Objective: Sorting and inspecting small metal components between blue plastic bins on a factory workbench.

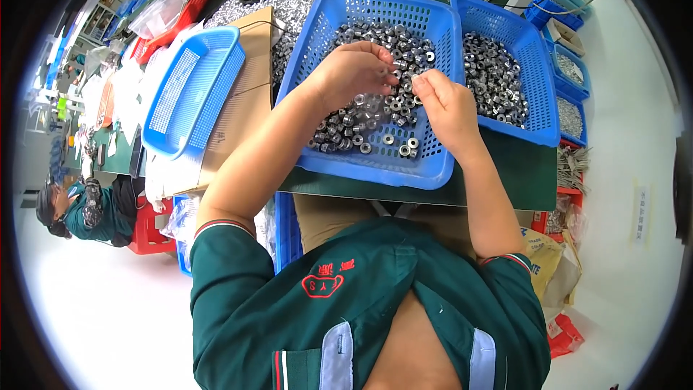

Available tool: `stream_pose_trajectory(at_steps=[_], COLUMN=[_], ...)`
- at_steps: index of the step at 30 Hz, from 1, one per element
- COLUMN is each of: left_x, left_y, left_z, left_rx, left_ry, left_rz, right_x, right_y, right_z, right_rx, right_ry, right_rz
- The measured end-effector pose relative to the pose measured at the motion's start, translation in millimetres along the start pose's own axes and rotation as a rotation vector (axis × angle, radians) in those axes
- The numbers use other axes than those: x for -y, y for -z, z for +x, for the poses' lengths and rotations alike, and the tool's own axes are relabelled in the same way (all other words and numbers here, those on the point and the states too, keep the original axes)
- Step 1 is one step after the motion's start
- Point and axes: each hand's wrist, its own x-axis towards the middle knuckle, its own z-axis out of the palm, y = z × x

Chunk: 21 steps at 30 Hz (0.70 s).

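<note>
A large blue perforated basket point(440, 152) on the table holds many small silver metal rings point(346, 130), each with a hole through it. Over its middle, my left hand point(350, 76) reaches in with fingers curled toward the right; a smear of motion lies at its fingers and just below them. Close by on the right, my right hand point(449, 108) has thumb and forefinger pinched together above the rings. Whatever sits in that pinch is too small to make out. The two hands are a short gap apart.
A second blue basket point(545, 94) of metal rings adjoins on the right. On the left, an empty blue basket point(191, 94) rests on cardboard point(253, 87). Loose silver parts point(245, 11) cover the green table behind. Blue bins point(570, 72) line the right wall; a seated co-worker point(94, 206) is far left.
</note>
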Motion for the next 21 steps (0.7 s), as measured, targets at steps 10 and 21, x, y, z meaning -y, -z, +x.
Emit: stream_pose_trajectory(at_steps=[10,21], left_x=[56.9,22.3], left_y=[-3.7,-11.7], left_z=[16.2,16.6], left_rx=[-0.015,-0.104], left_ry=[-0.456,-0.261], left_rz=[1.717,0.8], right_x=[-3.2,0.4], right_y=[-2.5,0.1], right_z=[-0.8,-1.7], right_rx=[-0.002,-0.012], right_ry=[0.031,0.007], right_rz=[-0.029,-0.017])
